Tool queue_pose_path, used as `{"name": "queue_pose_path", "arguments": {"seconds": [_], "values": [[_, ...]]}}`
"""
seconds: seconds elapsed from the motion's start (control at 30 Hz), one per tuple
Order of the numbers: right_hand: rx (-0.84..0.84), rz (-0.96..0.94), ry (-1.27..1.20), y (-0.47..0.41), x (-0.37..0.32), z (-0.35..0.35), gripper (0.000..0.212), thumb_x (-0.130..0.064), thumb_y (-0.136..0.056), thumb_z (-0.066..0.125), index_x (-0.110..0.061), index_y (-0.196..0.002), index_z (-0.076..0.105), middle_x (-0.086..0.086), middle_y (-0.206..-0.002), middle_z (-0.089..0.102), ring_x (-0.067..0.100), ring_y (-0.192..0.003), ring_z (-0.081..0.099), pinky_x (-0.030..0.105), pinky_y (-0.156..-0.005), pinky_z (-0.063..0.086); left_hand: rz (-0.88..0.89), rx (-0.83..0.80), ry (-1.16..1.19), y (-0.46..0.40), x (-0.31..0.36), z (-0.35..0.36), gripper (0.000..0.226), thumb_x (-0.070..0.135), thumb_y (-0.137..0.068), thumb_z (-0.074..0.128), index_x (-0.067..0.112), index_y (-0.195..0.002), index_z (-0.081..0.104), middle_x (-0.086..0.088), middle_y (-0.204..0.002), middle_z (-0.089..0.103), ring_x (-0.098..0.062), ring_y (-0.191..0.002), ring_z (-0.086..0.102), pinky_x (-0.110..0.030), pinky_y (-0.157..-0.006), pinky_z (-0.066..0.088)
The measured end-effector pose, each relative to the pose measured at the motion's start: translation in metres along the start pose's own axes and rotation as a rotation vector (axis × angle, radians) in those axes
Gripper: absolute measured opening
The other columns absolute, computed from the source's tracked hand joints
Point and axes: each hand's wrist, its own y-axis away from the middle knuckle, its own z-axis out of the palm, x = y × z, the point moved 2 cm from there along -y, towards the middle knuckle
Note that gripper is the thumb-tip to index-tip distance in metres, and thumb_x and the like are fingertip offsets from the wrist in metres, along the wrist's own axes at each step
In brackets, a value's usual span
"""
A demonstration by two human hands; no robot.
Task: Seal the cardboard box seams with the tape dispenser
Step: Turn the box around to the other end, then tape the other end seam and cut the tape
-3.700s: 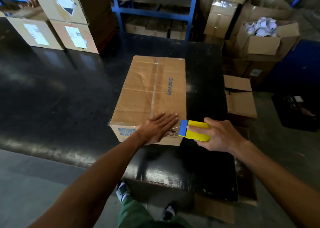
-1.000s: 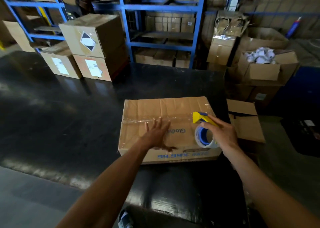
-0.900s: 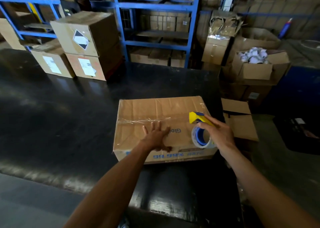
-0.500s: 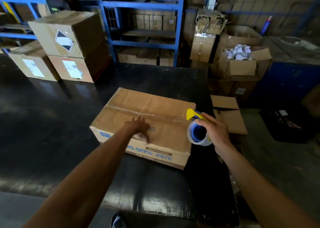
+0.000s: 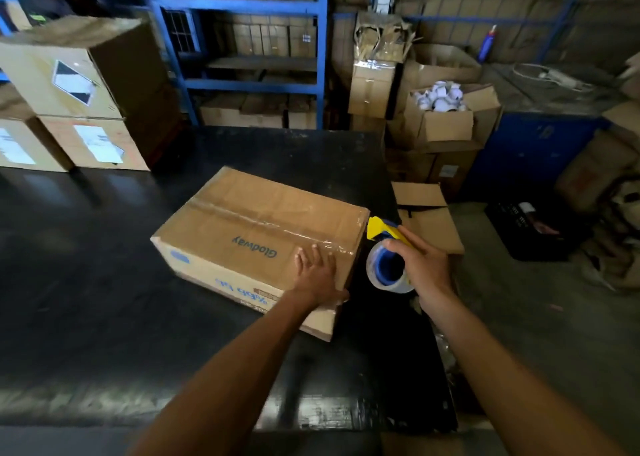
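Observation:
A brown cardboard box [image 5: 242, 227] printed "Glodway" lies at an angle on the black table [image 5: 86, 299]. A strip of clear tape runs along its top seam. My left hand [image 5: 317, 275] lies flat on the box's near right corner, fingers spread. My right hand [image 5: 420, 265] grips a yellow and blue tape dispenser [image 5: 386, 251] with a roll of clear tape. The dispenser hangs just off the box's right end, its yellow head close to the top right edge. I cannot tell whether it touches the box.
Stacked cartons [image 5: 79, 99] stand at the table's back left. Blue shelving [image 5: 249, 47] holds more boxes behind. Right of the table are a folded carton [image 5: 426, 220], an open box of white rolls [image 5: 443, 112] and a black crate [image 5: 530, 227] on the floor.
The box has turned further on the table. My left hand has slid from the middle of the top to the near right corner. The dispenser stays at the box's right end.

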Motion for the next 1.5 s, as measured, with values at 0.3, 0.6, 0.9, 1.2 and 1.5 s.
{"name": "queue_pose_path", "arguments": {"seconds": [0.3, 0.6, 0.9, 1.2, 1.5], "values": [[-0.081, -0.003, -0.076, 0.000, -0.010, 0.031, 0.046, -0.028, -0.071, 0.084, -0.028, -0.115, 0.072, -0.015, -0.096, 0.069, 0.002, -0.087, 0.062, 0.021, -0.075, 0.050, 0.239, -0.117, -0.180, 0.057, -0.126, -0.020, 0.117, 0.037, -0.080, 0.081, 0.029, -0.158, -0.005, -0.002, -0.167, -0.014, -0.028, -0.153, -0.010, -0.054, -0.122, -0.003], [-0.178, -0.011, -0.022, 0.018, -0.001, 0.065, 0.044, -0.031, -0.069, 0.084, -0.031, -0.112, 0.073, -0.019, -0.094, 0.070, 0.001, -0.094, 0.060, 0.022, -0.078, 0.044, 0.074, 0.038, -0.202, 0.057, -0.092, 0.013, 0.067, 0.044, -0.104, 0.039, 0.045, -0.156, -0.004, -0.015, -0.165, -0.020, -0.051, -0.146, -0.018, -0.077, -0.111, -0.005], [-0.193, -0.041, -0.011, 0.035, -0.011, 0.091, 0.043, -0.033, -0.068, 0.084, -0.035, -0.109, 0.073, -0.017, -0.092, 0.072, 0.003, -0.092, 0.066, 0.025, -0.083, 0.051, 0.144, -0.009, -0.220, 0.075, -0.148, 0.002, 0.071, 0.036, -0.104, 0.046, 0.048, -0.155, -0.001, -0.011, -0.165, -0.020, -0.046, -0.148, -0.021, -0.066, -0.112, -0.014], [-0.274, -0.145, 0.011, 0.074, -0.017, 0.114, 0.054, -0.031, -0.068, 0.086, -0.033, -0.119, 0.068, -0.016, -0.107, 0.071, 0.000, -0.101, 0.065, 0.017, -0.083, 0.048, 0.157, -0.025, 0.119, 0.089, -0.142, -0.022, 0.066, 0.040, -0.099, 0.055, 0.036, -0.157, 0.023, -0.008, -0.168, -0.001, -0.037, -0.153, -0.003, -0.057, -0.120, -0.001], [-0.175, -0.865, 0.216, 0.117, -0.027, 0.097, 0.053, -0.040, -0.077, 0.075, -0.022, -0.127, 0.066, 0.004, -0.086, 0.055, 0.018, -0.068, 0.057, 0.030, -0.053, 0.046, -0.151, -0.139, 1.908, 0.127, -0.138, -0.053, 0.075, 0.065, -0.098, 0.036, -0.001, -0.124, 0.062, -0.023, -0.125, 0.067, -0.035, -0.121, 0.062, -0.048, -0.111, 0.042]]}}
